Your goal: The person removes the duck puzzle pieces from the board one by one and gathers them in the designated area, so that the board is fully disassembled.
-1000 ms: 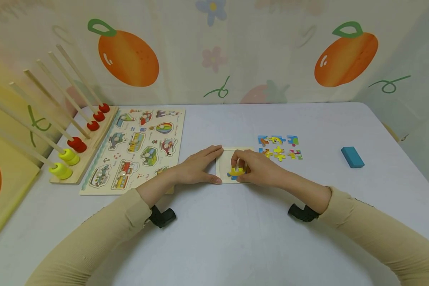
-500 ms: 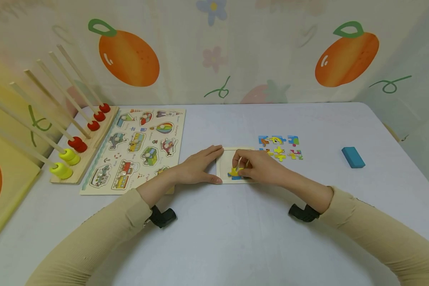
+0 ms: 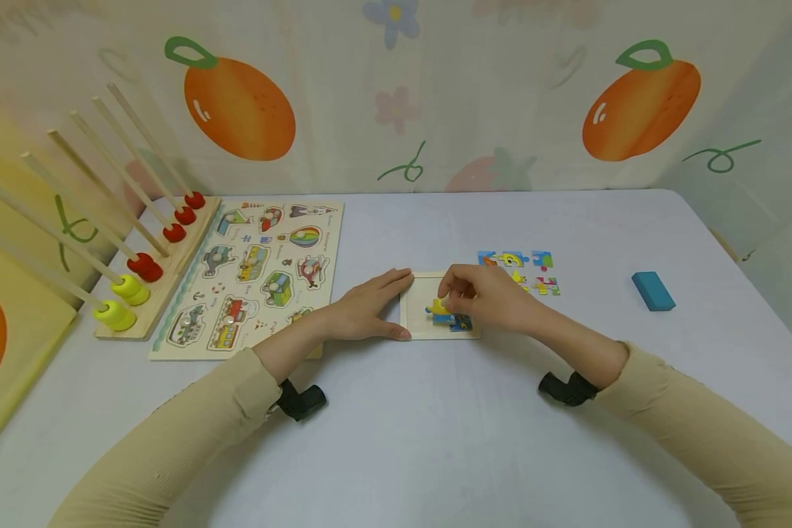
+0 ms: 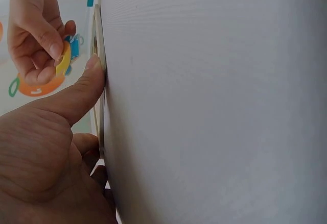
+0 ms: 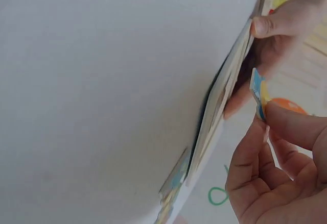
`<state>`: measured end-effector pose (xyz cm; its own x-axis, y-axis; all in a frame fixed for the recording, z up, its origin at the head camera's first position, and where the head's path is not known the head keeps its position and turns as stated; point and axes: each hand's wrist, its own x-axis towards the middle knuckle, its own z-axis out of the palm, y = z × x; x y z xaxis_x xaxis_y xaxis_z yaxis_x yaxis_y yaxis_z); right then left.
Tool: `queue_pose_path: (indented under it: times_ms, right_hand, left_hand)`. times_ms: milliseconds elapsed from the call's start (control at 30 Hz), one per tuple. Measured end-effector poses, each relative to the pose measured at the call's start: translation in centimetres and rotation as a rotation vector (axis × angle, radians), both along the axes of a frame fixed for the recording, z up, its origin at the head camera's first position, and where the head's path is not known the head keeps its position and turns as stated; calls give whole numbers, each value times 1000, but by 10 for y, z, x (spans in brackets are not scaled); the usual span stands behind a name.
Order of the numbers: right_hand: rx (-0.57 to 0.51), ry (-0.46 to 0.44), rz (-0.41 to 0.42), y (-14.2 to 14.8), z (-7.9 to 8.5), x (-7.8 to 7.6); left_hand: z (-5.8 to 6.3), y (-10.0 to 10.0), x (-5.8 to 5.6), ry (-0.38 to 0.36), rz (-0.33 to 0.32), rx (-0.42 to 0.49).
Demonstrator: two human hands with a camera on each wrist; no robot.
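My right hand [image 3: 488,297] pinches a yellow and blue jigsaw piece [image 3: 438,308] between thumb and fingertips. The right wrist view shows this piece held tilted, raised off the tray. Below it lies a small wooden puzzle tray [image 3: 417,293], and a dark blue piece [image 3: 462,323] sits in the tray's lower right corner. My left hand [image 3: 366,308] lies along the tray's left side with its fingers extended; in the left wrist view its thumb [image 4: 89,78] touches the tray edge. More jigsaw pieces [image 3: 543,259] lie just beyond my right hand, which partly covers them.
On the left lies a vehicle peg puzzle board [image 3: 290,271], with a wooden bead counting stand [image 3: 165,279] beside it. A teal block [image 3: 653,291] rests on the right of the white table [image 3: 396,440]. A printed curtain hangs behind.
My right hand has lifted the yellow and blue piece from the tray and shifted slightly right, turning it. The dark blue corner piece now shows. My left hand stays in place.
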<state>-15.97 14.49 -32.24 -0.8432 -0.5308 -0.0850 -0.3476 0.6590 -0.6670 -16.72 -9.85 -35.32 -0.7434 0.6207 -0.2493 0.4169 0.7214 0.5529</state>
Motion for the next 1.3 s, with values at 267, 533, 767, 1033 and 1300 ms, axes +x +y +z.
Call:
queue_pose_path:
  times_ms: [267, 533, 767, 1033, 1300]
  right_hand:
    - [27, -5, -54, 15, 1, -2]
    - [31, 9, -91, 35, 5, -2]
    - [30, -14, -102, 49, 5, -1]
    - [69, -16, -129, 65, 7, -1]
    - [112, -18, -153, 78, 8, 0]
  left_hand:
    - [0, 0, 0, -4, -3, -3]
    - [0, 0, 0, 5, -6, -7]
    - [0, 0, 0, 4, -2, -7]
    - [0, 0, 1, -3, 4, -8]
    - [2, 0, 2, 6, -2, -1]
